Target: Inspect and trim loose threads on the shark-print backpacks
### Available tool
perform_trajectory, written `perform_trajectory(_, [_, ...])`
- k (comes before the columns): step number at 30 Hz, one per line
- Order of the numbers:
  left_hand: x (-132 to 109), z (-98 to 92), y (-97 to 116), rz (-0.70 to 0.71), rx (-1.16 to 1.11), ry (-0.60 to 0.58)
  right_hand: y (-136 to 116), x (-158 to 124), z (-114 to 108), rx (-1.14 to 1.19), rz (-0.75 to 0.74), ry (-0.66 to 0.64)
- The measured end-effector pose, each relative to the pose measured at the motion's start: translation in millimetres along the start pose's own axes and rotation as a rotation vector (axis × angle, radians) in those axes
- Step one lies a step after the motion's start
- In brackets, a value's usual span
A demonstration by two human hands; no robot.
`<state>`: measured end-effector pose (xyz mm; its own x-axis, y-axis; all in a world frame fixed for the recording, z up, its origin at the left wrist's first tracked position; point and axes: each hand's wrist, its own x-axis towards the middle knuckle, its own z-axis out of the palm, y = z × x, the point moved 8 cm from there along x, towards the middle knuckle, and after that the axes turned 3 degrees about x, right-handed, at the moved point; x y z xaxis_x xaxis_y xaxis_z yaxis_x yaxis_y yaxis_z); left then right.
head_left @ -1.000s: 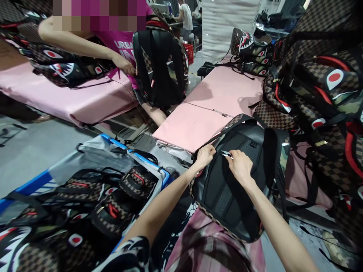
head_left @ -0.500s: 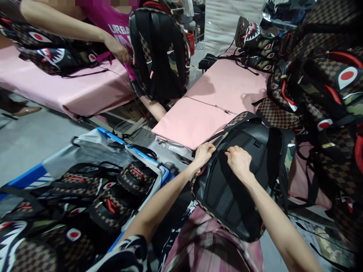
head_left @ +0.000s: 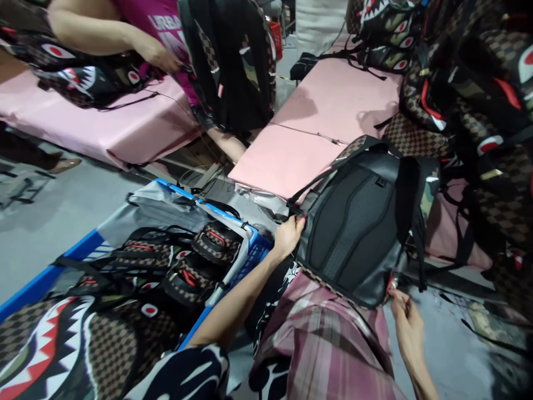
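Observation:
A backpack [head_left: 353,228] with a black padded back panel and brown checkered edging leans tilted over my lap against the pink table. My left hand [head_left: 288,238] is closed on its left side edge, where a black strap and a bit of red show by the fingertips. Down at the lower right corner, my right hand [head_left: 406,316] has its fingers pinched together at a small red piece [head_left: 392,282] on the backpack. The backpack's front faces away and is hidden. One black shoulder strap [head_left: 406,203] lies along the right side of the panel.
A blue crate [head_left: 237,278] full of checkered shark-face backpacks stands at my left. More backpacks [head_left: 491,139] are piled on the right. Across the pink table [head_left: 300,144], a co-worker in a magenta top holds another backpack [head_left: 233,72]. A second pink table [head_left: 137,119] stands behind.
My right hand has moved from the middle of the panel down to the lower right corner. My left hand has shifted slightly down the left edge. A dark strap no longer crosses the panel.

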<state>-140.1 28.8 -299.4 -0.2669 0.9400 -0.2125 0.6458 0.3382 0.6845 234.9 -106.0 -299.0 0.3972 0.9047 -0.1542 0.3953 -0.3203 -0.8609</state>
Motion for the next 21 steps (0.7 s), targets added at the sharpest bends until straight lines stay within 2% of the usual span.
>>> perform_trajectory(3, [2.6, 5.5, 1.7, 0.008, -0.095, -0.106, 10.5, 1.1, -10.9, 0.035, -0.011, 0.117])
perform_trajectory(6, [-13.7, 18.0, -0.1, 0.002, -0.227, -0.248, 13.3, 19.2, -37.4, 0.048, -0.044, 0.289])
perform_trajectory(11, [-40.5, 40.2, -2.4, -0.105, -0.453, -0.369, 16.7, 43.6, -56.6, -0.04, -0.071, 0.245])
perform_trajectory(14, [-39.3, 42.3, -3.8, -0.176, -0.542, -0.383, 5.2, 46.8, -56.3, -0.109, -0.127, 0.28])
perform_trajectory(16, [-36.2, 40.2, -6.0, -0.204, -0.571, -0.373, -1.3, 49.2, -53.2, -0.077, -0.113, 0.325])
perform_trajectory(17, [-35.5, 39.0, -7.3, -0.21, -0.578, -0.365, 0.2, 50.7, -51.3, 0.032, -0.065, 0.339])
perform_trajectory(19, [-36.4, 37.6, -10.0, -0.21, -0.589, -0.354, 12.4, 53.0, -43.9, 0.398, 0.087, 0.333])
perform_trajectory(21, [-37.7, 39.0, -13.3, -0.203, -0.597, -0.366, 25.9, 54.2, -32.3, 0.741, 0.214, 0.278])
